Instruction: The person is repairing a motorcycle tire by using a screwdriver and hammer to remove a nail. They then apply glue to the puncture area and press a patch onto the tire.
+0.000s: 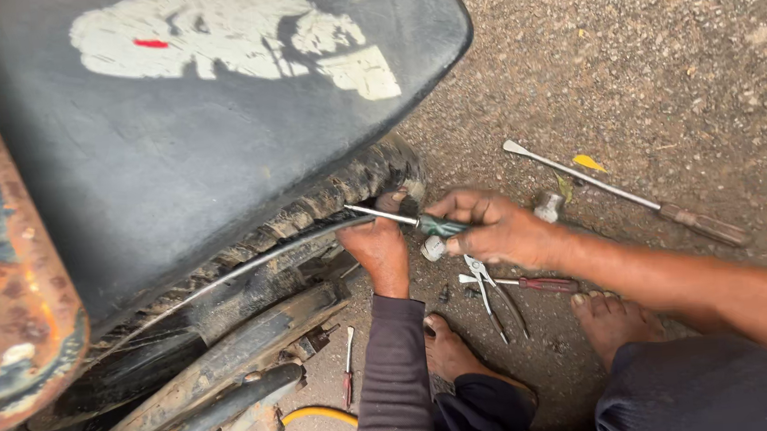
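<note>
I find the left hand (379,253) pressed against the edge of the worn tyre (346,191), fingers curled over the rim area just below the black mudguard (219,137). Whether it actually grips the tyre or only braces on it, I cannot tell. The right hand (495,231) is closed around the green handle of a screwdriver (419,222). Its metal shaft runs leftward over the left hand's knuckles, and the tip lies at the tyre edge beside a thin wire (253,263) that follows the wheel's curve.

On the gravel ground (658,65), just below the right hand, lie a pair of pliers (490,293) and a red-handled screwdriver (530,283), touching or crossing one another. A long tyre lever with a brown handle (631,196) lies further right, well apart from both hands. A small red-handled tool (348,368) rests near the left forearm. Two bare feet show beneath the arms. The rusted frame (7,292) occupies the left edge of view.
</note>
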